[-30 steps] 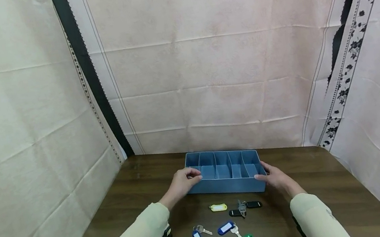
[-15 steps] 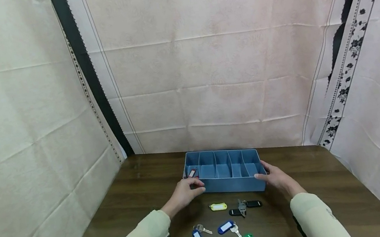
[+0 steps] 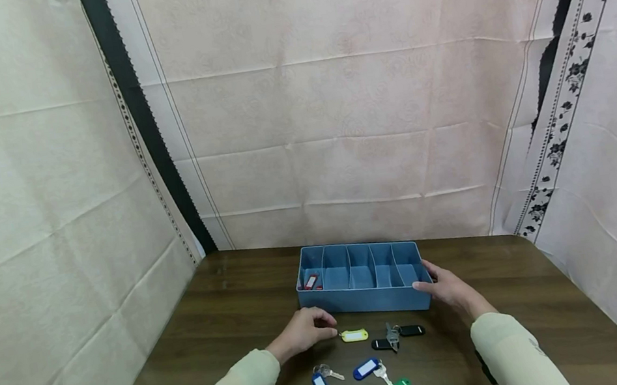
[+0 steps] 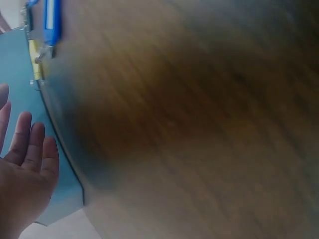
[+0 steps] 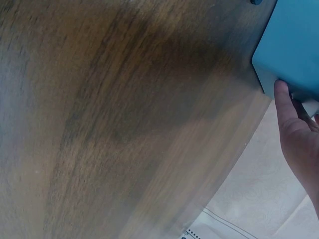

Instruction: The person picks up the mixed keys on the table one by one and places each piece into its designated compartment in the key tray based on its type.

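The left hand (image 3: 303, 334), fingers loosely bent and apparently holding nothing, is just beside the yellow key tag (image 3: 355, 336), which lies in front of the blue box (image 3: 365, 303) near the table's (image 3: 228, 296) far edge; a pinch at only the tag's tip could let it slip. The right hand (image 3: 451, 289) grips the box's right end, where an uneven pull might skew it. Pale cloth (image 3: 332, 110) hangs on 3 sides around the dark wooden table.

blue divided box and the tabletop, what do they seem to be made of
The blue divided box looks like smooth, matte plastic, from its even colour and thin edges. The tabletop has brown wood grain with slight sheen: wood or laminate, unclear which.
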Tool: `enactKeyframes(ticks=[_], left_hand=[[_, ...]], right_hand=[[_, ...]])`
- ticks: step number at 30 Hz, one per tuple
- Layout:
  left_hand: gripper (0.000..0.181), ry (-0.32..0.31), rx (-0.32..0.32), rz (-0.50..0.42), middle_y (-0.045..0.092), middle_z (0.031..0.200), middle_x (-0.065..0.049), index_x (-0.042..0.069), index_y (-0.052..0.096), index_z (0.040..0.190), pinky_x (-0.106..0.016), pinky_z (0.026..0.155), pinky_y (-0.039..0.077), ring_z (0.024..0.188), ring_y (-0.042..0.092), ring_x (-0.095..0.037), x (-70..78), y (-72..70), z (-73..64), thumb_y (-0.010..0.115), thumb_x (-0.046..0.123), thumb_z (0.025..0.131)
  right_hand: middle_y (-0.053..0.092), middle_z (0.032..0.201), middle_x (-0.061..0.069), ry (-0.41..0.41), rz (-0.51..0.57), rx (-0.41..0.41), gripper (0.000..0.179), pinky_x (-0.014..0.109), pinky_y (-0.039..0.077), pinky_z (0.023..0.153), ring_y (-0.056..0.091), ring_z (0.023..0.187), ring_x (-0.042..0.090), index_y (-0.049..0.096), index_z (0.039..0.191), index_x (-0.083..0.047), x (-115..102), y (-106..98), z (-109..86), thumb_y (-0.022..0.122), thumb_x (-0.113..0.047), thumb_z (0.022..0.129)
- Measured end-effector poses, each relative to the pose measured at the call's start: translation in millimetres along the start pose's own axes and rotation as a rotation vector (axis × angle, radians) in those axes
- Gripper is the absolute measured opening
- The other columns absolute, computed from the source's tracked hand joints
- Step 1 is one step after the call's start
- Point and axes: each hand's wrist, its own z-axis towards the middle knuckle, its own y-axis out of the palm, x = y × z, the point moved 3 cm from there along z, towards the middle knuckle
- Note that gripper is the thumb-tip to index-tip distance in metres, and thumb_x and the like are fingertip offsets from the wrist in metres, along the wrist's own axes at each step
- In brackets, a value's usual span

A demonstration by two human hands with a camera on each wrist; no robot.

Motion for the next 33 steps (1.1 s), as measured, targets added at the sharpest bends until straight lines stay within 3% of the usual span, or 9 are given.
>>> enactKeyframes(ticks=[8,13,21,27,33], left_hand=[[0.009,-0.002,-0.028,0.054,0.063,0.092,0.006,0.017,0.075,0.093,-0.036,0.076,0.049,0.087,0.055,-0.015,-6.5,8.1,2.4,0.079,0.013,0.086],[0.009,-0.018,-0.029,0.097,0.063,0.092,0.009,0.019,0.075,0.093,-0.036,0.081,0.049,0.088,0.055,-0.013,-6.9,11.5,6.5,0.079,0.014,0.086],[0.009,-0.019,-0.036,0.13,0.061,0.09,0.009,0.021,0.075,0.09,-0.031,0.077,0.049,0.084,0.054,-0.011,-4.8,13.1,10.5,0.077,0.013,0.087],[0.009,0.012,-0.03,0.182,0.059,0.085,0.011,0.021,0.075,0.083,-0.028,0.075,0.048,0.081,0.053,-0.008,-4.4,13.9,11.8,0.078,0.013,0.087],[0.007,0.088,-0.047,0.292,0.059,0.085,0.012,0.022,0.075,0.084,-0.027,0.077,0.046,0.081,0.051,-0.006,-5.0,17.0,15.3,0.079,0.016,0.086]], right_hand=[[0.013,0.159,0.031,-0.006,-0.002,0.0,0.095,0.059,0.036,0.105,0.02,0.141,0.053,0.01,0.159,-0.007,0,1,1.3,0.064,-0.047,0.093],[0.013,0.158,0.032,-0.009,-0.003,-0.003,0.097,0.059,0.037,0.104,0.021,0.14,0.054,0.01,0.159,-0.007,-1,0,0.0,0.065,-0.05,0.092],[0.013,0.159,0.031,-0.002,-0.001,-0.006,0.094,0.059,0.037,0.105,0.021,0.141,0.053,0.01,0.159,-0.007,-1,1,0.7,0.064,-0.047,0.093],[0.013,0.159,0.03,0.003,0.005,-0.008,0.093,0.058,0.036,0.106,0.02,0.142,0.052,0.01,0.16,-0.008,0,1,1.9,0.064,-0.046,0.094],[0.014,0.158,0.032,0.001,0.0,-0.008,0.095,0.058,0.037,0.105,0.021,0.141,0.052,0.009,0.159,-0.007,2,0,2.9,0.064,-0.049,0.093]])
